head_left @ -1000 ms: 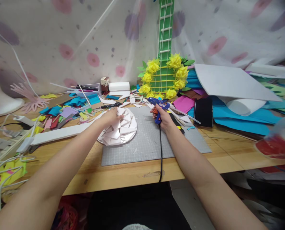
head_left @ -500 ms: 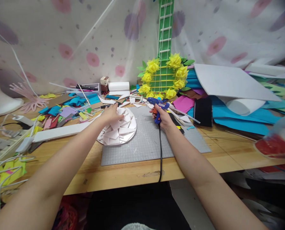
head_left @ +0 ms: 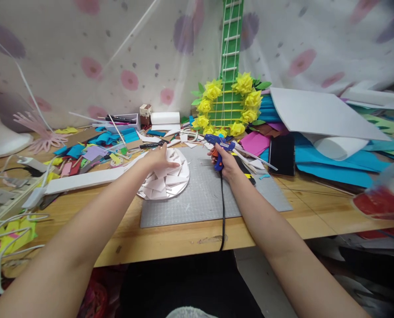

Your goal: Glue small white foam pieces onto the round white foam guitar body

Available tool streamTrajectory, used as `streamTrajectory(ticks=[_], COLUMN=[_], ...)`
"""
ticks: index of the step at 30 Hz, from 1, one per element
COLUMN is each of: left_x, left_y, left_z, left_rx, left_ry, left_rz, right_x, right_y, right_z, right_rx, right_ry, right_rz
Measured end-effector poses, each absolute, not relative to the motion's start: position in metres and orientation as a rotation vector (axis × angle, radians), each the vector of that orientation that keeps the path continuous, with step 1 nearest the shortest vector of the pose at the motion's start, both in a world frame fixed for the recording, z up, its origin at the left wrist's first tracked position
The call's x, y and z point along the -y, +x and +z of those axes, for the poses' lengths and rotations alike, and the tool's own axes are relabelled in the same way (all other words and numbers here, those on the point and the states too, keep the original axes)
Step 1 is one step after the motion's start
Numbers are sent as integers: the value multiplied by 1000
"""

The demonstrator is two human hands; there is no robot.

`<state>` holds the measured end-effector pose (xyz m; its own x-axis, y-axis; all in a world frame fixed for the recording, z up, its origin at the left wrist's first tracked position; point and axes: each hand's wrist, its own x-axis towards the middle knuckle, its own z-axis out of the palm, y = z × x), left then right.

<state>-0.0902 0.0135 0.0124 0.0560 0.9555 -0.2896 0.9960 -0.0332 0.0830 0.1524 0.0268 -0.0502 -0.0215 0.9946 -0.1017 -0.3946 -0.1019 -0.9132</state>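
Observation:
My right hand (head_left: 226, 161) is closed around the grip of a blue hot glue gun (head_left: 218, 145) with an orange trigger, its nozzle pointing left. The black cord of the glue gun hangs over the table edge. To the left, my left hand (head_left: 159, 159) rests over a round white disc (head_left: 180, 187) covered with overlapping cut white pieces (head_left: 157, 184). Thumb and forefinger are apart; the other fingers are partly hidden. Under the disc's right side lies a grey cutting mat (head_left: 197, 207).
A green paper guitar (head_left: 228, 99) with yellow flowers leans at the back. Coloured scraps (head_left: 94, 152) and a long white strip (head_left: 84, 180) lie left, near a power strip (head_left: 9, 201). White sheets (head_left: 322, 110) and blue sheets (head_left: 335, 165) are stacked right, beside a black rectangular item (head_left: 282, 154).
My left hand has shifted slightly, its thumb reaching a little further right over the disc. My right hand and the glue gun stay nearly still.

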Motion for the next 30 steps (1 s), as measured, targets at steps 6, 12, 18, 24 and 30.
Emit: streamTrajectory(ticks=[6, 12, 18, 24, 30], left_x=[-13, -15, -12, -16, -8], left_y=[-86, -82, -87, -85, -20], left_z=[16, 21, 16, 32, 55], left_rx=[-1980, -1978, -2001, -1956, -1796], left_ry=[2086, 2070, 2034, 2010, 2500], left_rz=[-308, -329, -186, -82, 306], right_x=[-28, -24, -20, -16, -19], right_y=[152, 149, 147, 140, 137], right_z=[-53, -54, -53, -48, -55], right_rx=[872, 952, 1052, 1166, 1356], right_ry=[-984, -1057, -1075, -1163, -1231], right_rz=[1447, 1481, 1506, 1348, 1224])
